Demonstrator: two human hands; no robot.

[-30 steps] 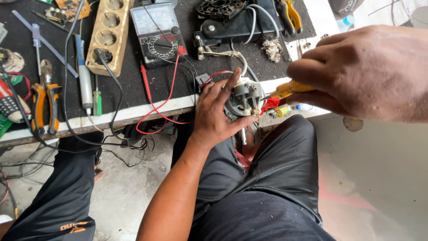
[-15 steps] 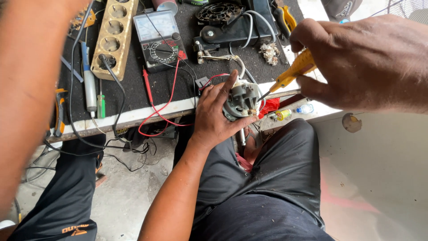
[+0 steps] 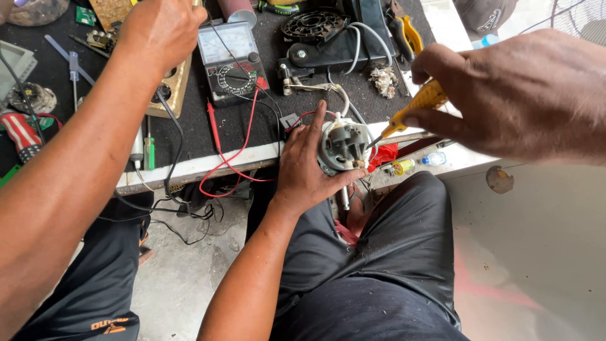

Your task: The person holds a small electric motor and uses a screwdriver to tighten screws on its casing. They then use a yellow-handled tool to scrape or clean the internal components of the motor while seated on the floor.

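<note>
My left hand [image 3: 300, 170] comes up between my knees and grips a small grey electric motor [image 3: 344, 145] with red and white wires, held just off the bench's front edge. My right hand [image 3: 517, 95], large and close to the camera, pinches a yellow-handled screwdriver [image 3: 421, 106]. Its thin shaft slants down-left and its tip touches the motor's right side. Another person's arm crosses the left of the view, and that hand [image 3: 161, 28] rests over a wooden socket strip [image 3: 173, 85].
On the black bench top [image 3: 265, 126] lie an analogue multimeter [image 3: 230, 60] with red probe leads [image 3: 218, 136], a black fan part [image 3: 312, 25], yellow-handled pliers [image 3: 410, 31] and several small tools. Cables hang over the bench's white front edge [image 3: 202, 165]. My black trousers [image 3: 391, 252] fill the lower middle.
The other person's arm has come in from the left and reached down over the socket strip. My right hand lifted the screwdriver slightly; its tip stays at the motor. My left hand holds still.
</note>
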